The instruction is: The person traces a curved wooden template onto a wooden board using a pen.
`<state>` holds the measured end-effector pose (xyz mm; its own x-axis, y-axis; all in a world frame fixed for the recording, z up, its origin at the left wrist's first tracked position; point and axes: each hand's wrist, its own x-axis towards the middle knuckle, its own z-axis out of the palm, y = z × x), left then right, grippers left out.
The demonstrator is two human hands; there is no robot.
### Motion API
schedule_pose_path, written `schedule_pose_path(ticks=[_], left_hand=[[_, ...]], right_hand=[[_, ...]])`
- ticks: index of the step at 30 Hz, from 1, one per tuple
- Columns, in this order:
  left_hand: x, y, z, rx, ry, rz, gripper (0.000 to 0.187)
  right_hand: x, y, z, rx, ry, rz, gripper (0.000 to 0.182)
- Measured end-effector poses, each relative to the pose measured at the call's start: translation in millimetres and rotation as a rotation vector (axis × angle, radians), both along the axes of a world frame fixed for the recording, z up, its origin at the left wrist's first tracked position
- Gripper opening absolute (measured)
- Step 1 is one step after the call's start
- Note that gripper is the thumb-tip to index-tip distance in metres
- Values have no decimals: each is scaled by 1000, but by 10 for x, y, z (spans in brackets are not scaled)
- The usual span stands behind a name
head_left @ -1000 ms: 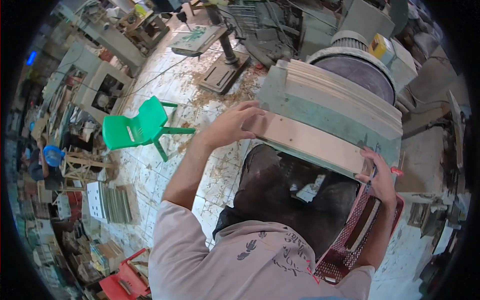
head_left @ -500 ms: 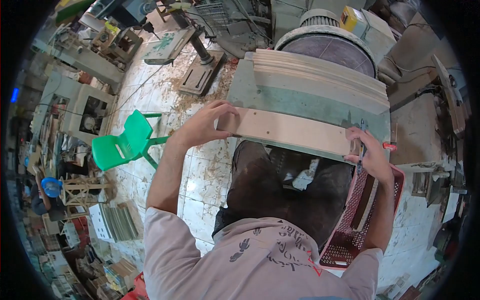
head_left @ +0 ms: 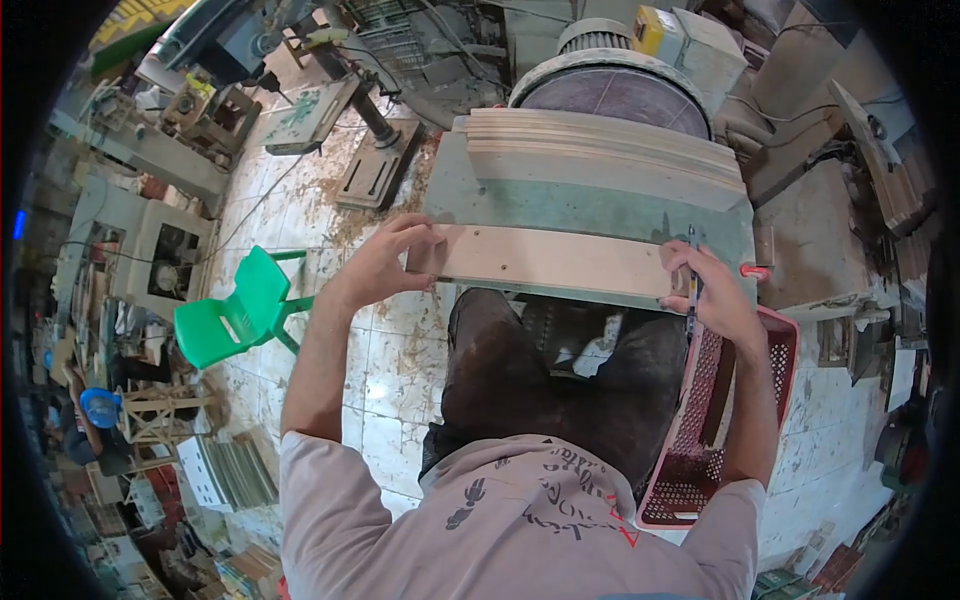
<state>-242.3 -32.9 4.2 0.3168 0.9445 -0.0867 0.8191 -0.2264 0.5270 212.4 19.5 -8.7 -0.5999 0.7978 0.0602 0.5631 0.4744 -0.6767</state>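
Observation:
A long pale wooden board (head_left: 560,264) with small dark holes lies along the near edge of a green worktable (head_left: 570,208). My left hand (head_left: 385,262) grips its left end, thumb below and fingers over the top. At the other end, my right hand (head_left: 718,295) has its fingers curled round the board. A pen (head_left: 692,300) is also tucked between the right-hand fingers, pointing away from me. Behind the board, several similar wooden strips (head_left: 610,150) are stacked on the table.
A large disc sander (head_left: 615,98) stands behind the table. The red plastic crate (head_left: 785,370) is beside my right leg. To the left are a green chair (head_left: 230,310) and a drill press (head_left: 375,130). A person in a blue cap (head_left: 100,407) is at far left.
The whole view has shifted, so the table, board and both hands appear farther left. Both hands keep hold of the board's ends, and the pen stays in the right hand.

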Motion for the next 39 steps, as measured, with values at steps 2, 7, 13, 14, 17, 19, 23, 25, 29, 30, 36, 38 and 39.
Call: schedule_pose_path(ticks=[2,7,13,14,17,19,23,25,29,30,36,38,39], left_hand=[[6,-8,11,15,3,-6,50],[-30,-28,-15,-42,-21,38,57],[-278,-116,-518,-28,-570,539,41],[-247,-154,-555,-37,-574,523,41],[-122,-242,-489,-56,-613,587,33],[-116,-254,-493,-39,-606,614,30],[-35,-257,-440,-13,-605,637,29],[-26,-264,-425,-15,-605,647,29],[-15,-264,-404,-53,-638,683,29],[-22,-262,-403,-65,-655,685,30],[-17,-251,-409,-77,-678,701,32],[-31,-247,-418,-78,-682,711,32],[-43,-243,-420,-90,-649,690,32]], right_hand=[[11,-7,22,-3,18,-11,45],[29,-24,11,-84,46,-46,45],[215,-152,-420,15,550,-478,24],[250,-169,-523,57,539,-566,20],[177,-258,-549,25,569,-635,17],[109,-290,-513,-18,583,-653,17],[78,-299,-463,-2,513,-706,17],[73,-300,-470,-22,488,-724,18],[45,-305,-450,-31,485,-748,18],[50,-304,-455,-34,472,-750,18],[46,-296,-488,-46,489,-751,17],[57,-294,-497,-56,504,-744,17],[55,-304,-471,-24,494,-737,17]])
